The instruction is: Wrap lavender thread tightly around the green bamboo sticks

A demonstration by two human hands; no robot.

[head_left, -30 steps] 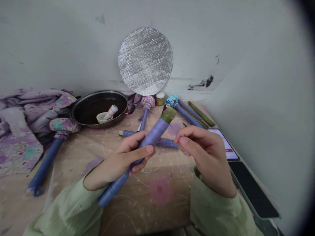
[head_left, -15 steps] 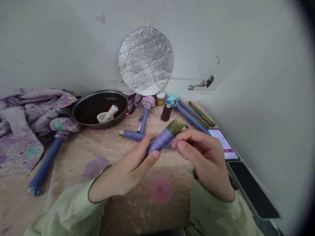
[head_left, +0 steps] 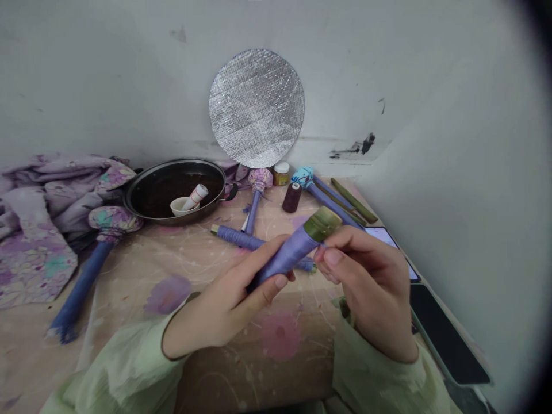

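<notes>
In the middle of the head view, my left hand (head_left: 233, 299) is closed around a green bamboo-like stick (head_left: 284, 256) wrapped in smooth purple thread. The stick tilts up to the right, its bare green end uncovered. Close beside that end, my right hand (head_left: 366, 276) pinches a bit of purple thread at the edge of the wrapping; the thread itself is mostly hidden by the fingers. Behind and below the held stick lies a thinner stick wound with purple thread (head_left: 239, 237), its middle covered by my left hand.
Around the table's back stand a black pan (head_left: 176, 215) holding a white cup, a dark thread cone (head_left: 292, 197), a small jar (head_left: 281, 173) and cloth-headed mallets (head_left: 84, 282). A silver disc (head_left: 256, 109) leans on the wall. Phones (head_left: 448, 333) lie at right; floral cloth (head_left: 38, 241) at left.
The wrapped stick has moved slightly right, its bare end showing more fully. My right hand has shifted a little right with it, still pinching at the wrapping's edge.
</notes>
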